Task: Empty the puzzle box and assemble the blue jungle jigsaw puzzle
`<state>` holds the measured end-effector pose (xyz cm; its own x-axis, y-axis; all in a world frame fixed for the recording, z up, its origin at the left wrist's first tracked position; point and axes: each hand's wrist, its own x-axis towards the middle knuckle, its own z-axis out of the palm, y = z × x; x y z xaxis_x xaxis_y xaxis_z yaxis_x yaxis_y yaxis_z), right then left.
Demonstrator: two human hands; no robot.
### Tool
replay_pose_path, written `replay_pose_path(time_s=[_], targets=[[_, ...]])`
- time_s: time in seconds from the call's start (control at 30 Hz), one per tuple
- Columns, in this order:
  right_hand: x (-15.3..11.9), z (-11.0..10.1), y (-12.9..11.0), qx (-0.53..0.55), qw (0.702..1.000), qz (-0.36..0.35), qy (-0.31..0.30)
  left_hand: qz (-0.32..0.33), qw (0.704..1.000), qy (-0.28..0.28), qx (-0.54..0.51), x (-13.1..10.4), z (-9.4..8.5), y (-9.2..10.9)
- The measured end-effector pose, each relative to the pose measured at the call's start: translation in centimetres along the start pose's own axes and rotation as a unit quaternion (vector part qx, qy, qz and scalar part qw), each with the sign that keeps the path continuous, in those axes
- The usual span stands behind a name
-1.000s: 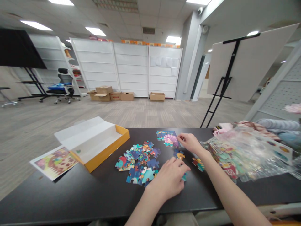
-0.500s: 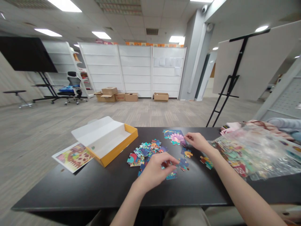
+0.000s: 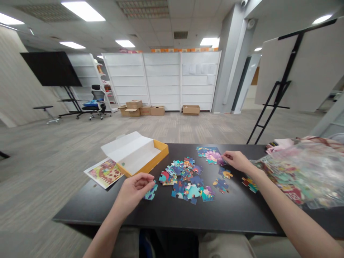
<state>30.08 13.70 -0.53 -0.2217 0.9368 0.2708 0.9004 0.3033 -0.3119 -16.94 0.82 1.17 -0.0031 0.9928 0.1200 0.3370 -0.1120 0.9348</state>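
Head view: your left hand point(image 3: 131, 192) pinches a teal jigsaw piece point(image 3: 151, 193); the joined jigsaw section point(image 3: 209, 154) lies far-right past the loose pile point(image 3: 182, 173), your right hand point(image 3: 237, 161) nearer, fingertips at its right edge, grip unclear.

On the table point(image 3: 166, 216) lies the puzzle pile point(image 3: 186, 174); left of it, the box point(image 3: 156, 163); left of that, the picture sheet point(image 3: 105, 174); behind and right of the pile, the joined pieces point(image 3: 211, 155); at far right, plastic bags point(image 3: 311, 175).
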Motion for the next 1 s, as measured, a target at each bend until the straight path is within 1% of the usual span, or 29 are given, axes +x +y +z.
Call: replay_pose_path(time_s=[0.1,0.2,0.37,0.47,0.53,0.6,0.7,0.8,1.0], targets=[[0.1,0.2,0.3,0.006,1.0,-0.005,0.001,-0.013,0.999,0.002,0.039,-0.6,-0.3,-1.1],[0.1,0.3,0.5,0.009,1.0,-0.006,0.002,-0.012,0.995,0.013,0.094,-1.0,-0.3,-1.8],[0.0,0.3,0.4,0.011,1.0,-0.015,0.007,0.006,0.99,0.037,0.139,-0.9,0.0,-2.3],[-0.1,0.2,0.3,0.008,1.0,-0.013,0.008,0.033,0.979,0.035,0.2,-0.8,0.3,-2.4],[-0.1,0.1,0.3,0.006,1.0,-0.01,0.007,0.05,0.964,0.018,0.261,-0.7,0.3,-2.1],[-0.1,0.1,0.3,0.003,1.0,-0.007,0.005,0.052,0.946,0.002,0.32,-0.7,0.3,-1.4],[0.0,0.3,0.6,-0.004,1.0,-0.002,0.001,0.051,0.926,-0.018,0.375,-0.6,0.3,-0.2],[0.0,0.4,0.7,0.001,1.0,-0.001,-0.003,0.07,0.917,-0.036,0.39,-0.3,0.9,1.0],[-0.1,0.2,0.2,0.012,1.0,-0.009,0.011,0.112,0.913,-0.061,0.388,0.5,3.4,2.5]])
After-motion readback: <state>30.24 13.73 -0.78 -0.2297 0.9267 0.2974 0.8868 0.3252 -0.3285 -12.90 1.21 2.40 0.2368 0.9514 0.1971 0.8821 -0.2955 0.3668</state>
